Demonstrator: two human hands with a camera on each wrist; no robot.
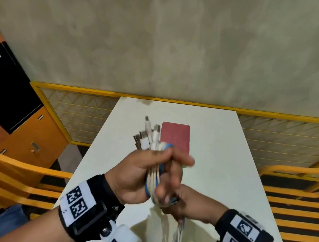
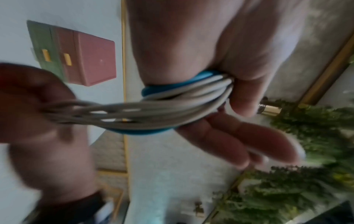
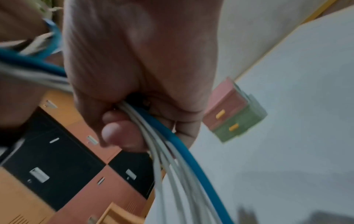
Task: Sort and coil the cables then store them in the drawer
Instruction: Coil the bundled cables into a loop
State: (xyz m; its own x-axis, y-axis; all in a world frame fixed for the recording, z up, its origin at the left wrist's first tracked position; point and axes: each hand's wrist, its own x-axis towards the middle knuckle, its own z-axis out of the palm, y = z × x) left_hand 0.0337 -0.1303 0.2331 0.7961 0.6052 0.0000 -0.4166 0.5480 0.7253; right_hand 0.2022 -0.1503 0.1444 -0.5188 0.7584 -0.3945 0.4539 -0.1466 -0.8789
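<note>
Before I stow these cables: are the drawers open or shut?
Shut. Both drawers, pink and green, sit flush in the wrist views, yellow handles facing out.

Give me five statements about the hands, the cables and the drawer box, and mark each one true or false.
1. The left hand holds a bundle of cables in its grip. True.
2. Every cable in the bundle is white. False: a blue cable runs with the white ones.
3. The right hand lies flat and empty on the table. False: it grips the same cables lower down.
4. The drawer box stands on the table beyond the hands. True.
5. The connector ends are tucked inside a drawer. False: they stick up above the left hand.
</note>
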